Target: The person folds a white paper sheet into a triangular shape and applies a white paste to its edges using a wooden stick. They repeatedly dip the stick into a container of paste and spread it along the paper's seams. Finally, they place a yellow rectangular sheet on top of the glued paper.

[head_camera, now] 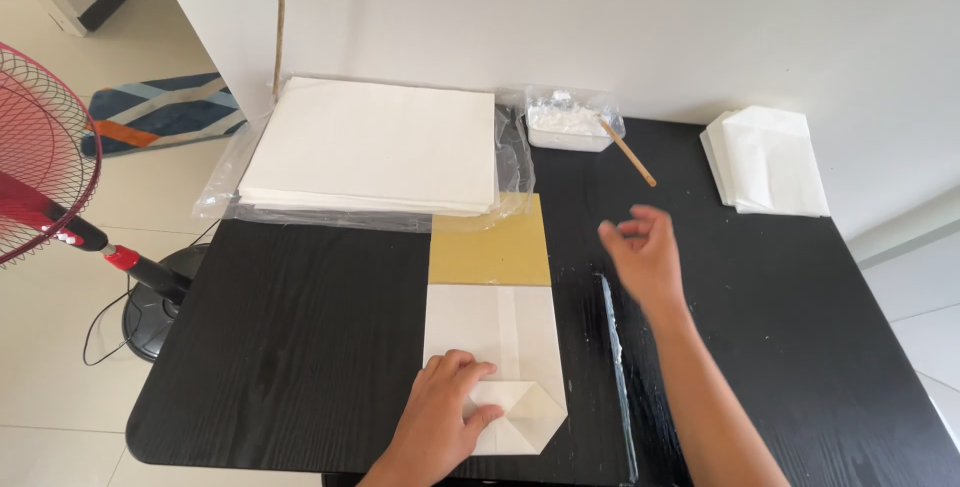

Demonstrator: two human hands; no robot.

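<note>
Fingers (468, 372) of the left hand (440, 417) lay spread and flat on the white paper bag (500, 332), pressing its near end, just beside the folded flaps (525, 412) that formed a pointed bottom. They held nothing — they only pinned the bag to the black table (300, 327).

Right of those fingers, the right hand (645, 257) hovered above the table, lifted and apart from everything. Its fingers (625, 232) were loosely curled, thumb and forefinger close together; I could not tell whether anything small sat between them.

Beyond the left fingertips the bag ran away from the person, and a tan card (490, 242) stuck out of its far, open end. Between the 2 hands, a thin clear strip (615, 347) lay lengthwise on the table, nearer the right hand, with faint smears about it.

Farther past the card sat a stack of white sheets (375, 142) on clear plastic wrap. Beyond the right fingers stood a small tub of white paste (570, 125) with a wooden stick (628, 152) leaning out of it. Well off to the right of that hand lay a pile of finished bags (765, 162). Far left of the left fingers, off the table, stood a red fan (45, 157).
</note>
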